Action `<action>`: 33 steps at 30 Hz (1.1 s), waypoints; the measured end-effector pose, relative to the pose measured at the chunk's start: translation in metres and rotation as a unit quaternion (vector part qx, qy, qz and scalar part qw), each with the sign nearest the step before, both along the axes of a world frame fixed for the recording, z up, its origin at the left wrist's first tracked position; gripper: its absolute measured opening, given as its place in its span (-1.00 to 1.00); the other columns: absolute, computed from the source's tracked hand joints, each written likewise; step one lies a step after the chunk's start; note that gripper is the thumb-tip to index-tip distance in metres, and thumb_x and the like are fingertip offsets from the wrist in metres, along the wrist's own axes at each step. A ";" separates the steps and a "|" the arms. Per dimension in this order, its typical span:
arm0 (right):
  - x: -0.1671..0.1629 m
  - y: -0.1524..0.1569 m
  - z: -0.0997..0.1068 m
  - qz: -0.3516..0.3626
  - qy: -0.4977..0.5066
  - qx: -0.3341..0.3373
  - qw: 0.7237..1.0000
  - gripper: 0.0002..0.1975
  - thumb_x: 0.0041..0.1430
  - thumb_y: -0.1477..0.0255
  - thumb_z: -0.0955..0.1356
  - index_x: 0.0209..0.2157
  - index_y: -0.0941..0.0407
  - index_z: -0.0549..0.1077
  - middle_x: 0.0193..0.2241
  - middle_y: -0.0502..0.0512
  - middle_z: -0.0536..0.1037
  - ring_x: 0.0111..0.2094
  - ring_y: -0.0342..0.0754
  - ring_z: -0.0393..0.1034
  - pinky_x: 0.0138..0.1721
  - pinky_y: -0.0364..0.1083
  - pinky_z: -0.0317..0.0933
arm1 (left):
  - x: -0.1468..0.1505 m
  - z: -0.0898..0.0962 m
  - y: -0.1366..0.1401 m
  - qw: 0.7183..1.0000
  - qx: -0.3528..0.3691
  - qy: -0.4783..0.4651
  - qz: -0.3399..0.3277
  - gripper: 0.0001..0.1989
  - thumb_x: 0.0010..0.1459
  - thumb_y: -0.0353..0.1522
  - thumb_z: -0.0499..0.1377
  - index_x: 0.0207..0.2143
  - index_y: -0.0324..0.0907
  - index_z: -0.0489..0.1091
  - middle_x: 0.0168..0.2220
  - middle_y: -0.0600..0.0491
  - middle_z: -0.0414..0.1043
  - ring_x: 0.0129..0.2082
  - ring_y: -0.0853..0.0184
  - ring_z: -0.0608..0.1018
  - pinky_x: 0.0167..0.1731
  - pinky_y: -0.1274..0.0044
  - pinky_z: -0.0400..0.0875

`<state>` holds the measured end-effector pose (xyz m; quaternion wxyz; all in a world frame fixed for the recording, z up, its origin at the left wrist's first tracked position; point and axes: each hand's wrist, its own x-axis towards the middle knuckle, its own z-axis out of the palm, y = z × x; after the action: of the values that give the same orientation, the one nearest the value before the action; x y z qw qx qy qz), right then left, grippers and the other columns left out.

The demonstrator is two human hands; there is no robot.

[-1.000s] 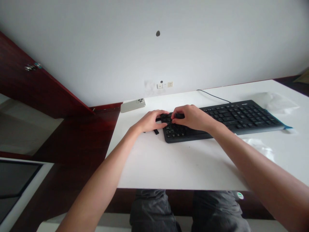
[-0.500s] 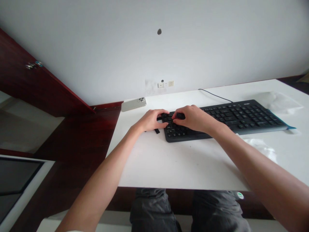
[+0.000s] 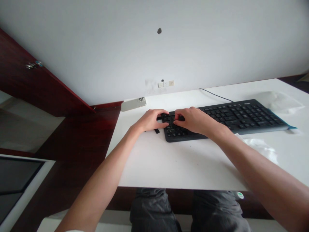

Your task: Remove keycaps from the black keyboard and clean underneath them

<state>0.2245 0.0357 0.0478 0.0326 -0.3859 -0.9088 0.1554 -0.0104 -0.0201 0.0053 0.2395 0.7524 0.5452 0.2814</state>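
A black keyboard (image 3: 227, 116) lies on the white table, tilted slightly so its right end sits farther back. My left hand (image 3: 152, 120) is at its left end, thumb and forefinger spread over the corner keys and gripping that end. My right hand (image 3: 193, 118) is just to the right, over the left block of keys, with thumb and forefinger curled toward each other. Anything between those fingertips is too small and dark to make out. Some key positions near the left corner show pale outlines. A small black piece (image 3: 157, 131) lies beside the keyboard, below my left hand.
A phone (image 3: 133, 104) lies face down at the table's back left corner. Crumpled clear plastic (image 3: 262, 148) sits in front of the keyboard, with a plastic bag (image 3: 281, 102) behind its right end. The keyboard's cable (image 3: 214, 94) runs to the back edge, below wall sockets (image 3: 166, 84).
My right hand's thumb and forefinger have shifted slightly and parted a little; the dark patch between them looks different. My left hand and the keyboard have stayed in place.
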 end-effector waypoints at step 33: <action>-0.021 -0.037 0.001 -0.058 -0.121 0.068 0.989 -0.72 0.51 0.34 0.23 0.08 0.16 0.44 -0.25 0.34 0.65 -0.19 0.30 0.64 -0.29 -0.01 0.31 | 0.002 0.004 -0.001 0.998 0.032 0.056 -0.018 -0.60 0.23 -0.28 0.33 0.13 0.01 0.53 0.10 0.10 0.64 0.01 0.21 0.66 0.03 0.40 0.50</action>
<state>0.2033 -0.0016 0.0487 -0.0425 -0.4510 -0.8905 0.0430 -0.0088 -0.0213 0.0090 0.1892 0.7842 0.5347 0.2517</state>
